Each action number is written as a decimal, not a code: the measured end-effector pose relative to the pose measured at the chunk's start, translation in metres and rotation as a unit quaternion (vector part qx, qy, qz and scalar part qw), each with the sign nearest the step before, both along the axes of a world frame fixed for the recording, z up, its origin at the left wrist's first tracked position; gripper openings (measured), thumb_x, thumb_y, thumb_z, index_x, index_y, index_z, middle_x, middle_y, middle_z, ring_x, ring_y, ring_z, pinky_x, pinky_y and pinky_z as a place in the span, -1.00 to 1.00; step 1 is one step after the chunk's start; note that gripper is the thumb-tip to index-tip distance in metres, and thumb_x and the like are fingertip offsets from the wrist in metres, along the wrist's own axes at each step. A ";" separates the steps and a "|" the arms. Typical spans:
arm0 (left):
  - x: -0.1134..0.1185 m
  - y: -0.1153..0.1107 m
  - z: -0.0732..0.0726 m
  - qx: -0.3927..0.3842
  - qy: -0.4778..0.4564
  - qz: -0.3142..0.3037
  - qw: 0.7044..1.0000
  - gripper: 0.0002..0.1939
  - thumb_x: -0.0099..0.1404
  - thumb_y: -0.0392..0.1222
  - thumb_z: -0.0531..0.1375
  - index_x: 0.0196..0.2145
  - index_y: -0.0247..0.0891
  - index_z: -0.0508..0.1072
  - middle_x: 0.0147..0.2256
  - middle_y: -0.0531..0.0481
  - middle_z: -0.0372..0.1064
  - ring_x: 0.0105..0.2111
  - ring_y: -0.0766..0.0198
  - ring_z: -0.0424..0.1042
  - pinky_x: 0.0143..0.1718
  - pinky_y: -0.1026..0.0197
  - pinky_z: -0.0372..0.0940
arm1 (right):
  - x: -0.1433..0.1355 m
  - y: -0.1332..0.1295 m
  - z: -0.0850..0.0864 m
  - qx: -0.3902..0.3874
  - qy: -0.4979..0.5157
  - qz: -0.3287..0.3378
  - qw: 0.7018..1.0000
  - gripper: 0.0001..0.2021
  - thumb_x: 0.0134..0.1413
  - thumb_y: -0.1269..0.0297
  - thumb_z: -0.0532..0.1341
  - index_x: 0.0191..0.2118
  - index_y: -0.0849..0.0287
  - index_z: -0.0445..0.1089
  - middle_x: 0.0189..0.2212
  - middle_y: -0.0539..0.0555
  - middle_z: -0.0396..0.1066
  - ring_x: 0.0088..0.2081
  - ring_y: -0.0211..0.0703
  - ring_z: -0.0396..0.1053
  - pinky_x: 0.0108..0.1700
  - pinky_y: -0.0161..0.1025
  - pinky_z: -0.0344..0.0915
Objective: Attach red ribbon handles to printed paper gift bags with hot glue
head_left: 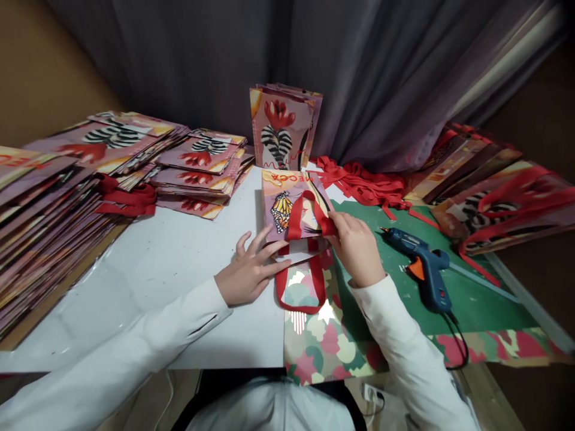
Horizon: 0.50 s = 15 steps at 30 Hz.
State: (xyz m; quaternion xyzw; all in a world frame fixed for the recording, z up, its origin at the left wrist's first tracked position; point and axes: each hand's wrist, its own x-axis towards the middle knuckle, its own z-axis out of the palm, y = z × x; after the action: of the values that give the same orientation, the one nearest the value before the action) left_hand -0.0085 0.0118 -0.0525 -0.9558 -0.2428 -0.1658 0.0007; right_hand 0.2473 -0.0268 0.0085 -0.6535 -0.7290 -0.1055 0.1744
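Note:
A printed paper gift bag (278,209) with a butterfly and the word MECCA lies at the middle of the table, its mouth toward me. One red ribbon handle (295,218) loops over its face; another red ribbon handle (322,287) hangs from the mouth toward me. My left hand (251,269) has its fingers spread, the tips at the left side of the bag's mouth. At the right corner of the mouth, my right hand (357,248) pinches the bag's edge beside the ribbon. Its fingertips are partly hidden.
A blue glue gun (424,260) with an orange trigger lies on a green mat (377,305) at right. Red ribbons (363,179) are heaped behind it. Flat bags (193,173) are stacked at left, upright bags (283,126) stand behind, and handled bags (485,209) sit far right.

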 end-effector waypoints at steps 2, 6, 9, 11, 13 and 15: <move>0.000 0.003 0.001 -0.012 -0.001 -0.012 1.000 -0.37 0.18 -0.38 0.11 0.19 0.04 0.36 0.25 -0.13 0.13 0.37 -0.25 -0.27 0.19 -0.37 -0.14 | -0.016 -0.017 -0.005 0.041 0.047 -0.024 0.998 -0.69 0.26 0.39 0.13 0.09 0.32 0.29 0.00 0.30 0.38 -0.01 0.10 0.31 0.02 -0.04 0.23; -0.001 0.006 0.000 -0.010 -0.010 -0.025 1.000 -0.34 0.16 -0.38 0.11 0.20 0.03 0.34 0.26 -0.14 0.10 0.36 -0.25 -0.24 0.17 -0.33 -0.07 | -0.065 -0.058 -0.022 -0.073 0.113 0.050 0.990 -0.80 0.31 0.30 0.08 -0.14 0.23 0.42 -0.19 0.21 0.46 -0.14 0.03 0.38 -0.07 -0.05 0.34; -0.003 0.008 0.000 -0.010 -0.005 -0.024 1.000 -0.30 0.13 -0.38 0.11 0.23 0.05 0.31 0.27 -0.14 0.07 0.35 -0.25 -0.23 0.16 -0.31 -0.05 | -0.089 -0.075 -0.038 -0.141 0.094 0.142 0.975 -0.53 0.24 0.10 0.20 0.11 0.37 0.34 0.11 0.34 0.38 0.12 0.14 0.32 0.14 0.04 0.29; -0.003 0.009 0.000 -0.012 0.001 -0.018 1.000 -0.27 0.11 -0.39 0.11 0.24 0.06 0.29 0.28 -0.14 0.05 0.35 -0.25 -0.23 0.16 -0.32 -0.06 | -0.094 -0.079 -0.046 -0.154 0.071 0.153 0.974 -0.41 0.22 0.08 0.21 0.20 0.45 0.26 0.21 0.40 0.28 0.22 0.19 0.23 0.24 0.08 0.21; -0.003 0.009 0.001 -0.017 0.007 -0.014 1.000 -0.25 0.11 -0.39 0.11 0.24 0.08 0.28 0.28 -0.13 0.05 0.35 -0.26 -0.23 0.16 -0.32 -0.06 | -0.093 -0.079 -0.050 -0.161 0.060 0.146 0.974 -0.45 0.25 0.15 0.20 0.21 0.47 0.26 0.22 0.40 0.27 0.24 0.17 0.23 0.28 0.07 0.18; -0.002 0.008 0.001 -0.025 0.014 -0.012 1.000 -0.24 0.11 -0.38 0.11 0.25 0.12 0.27 0.28 -0.12 0.05 0.35 -0.27 -0.21 0.15 -0.33 -0.06 | -0.090 -0.078 -0.050 -0.162 0.053 0.142 0.975 -0.49 0.26 0.22 0.19 0.20 0.48 0.27 0.21 0.39 0.29 0.22 0.15 0.27 0.28 0.07 0.18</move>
State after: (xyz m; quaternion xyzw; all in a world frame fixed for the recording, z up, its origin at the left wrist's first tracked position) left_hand -0.0110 0.0201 -0.0514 -0.9606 -0.2354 -0.1463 -0.0218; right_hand 0.1576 -0.1050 -0.0416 -0.5674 -0.8116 0.0751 0.1175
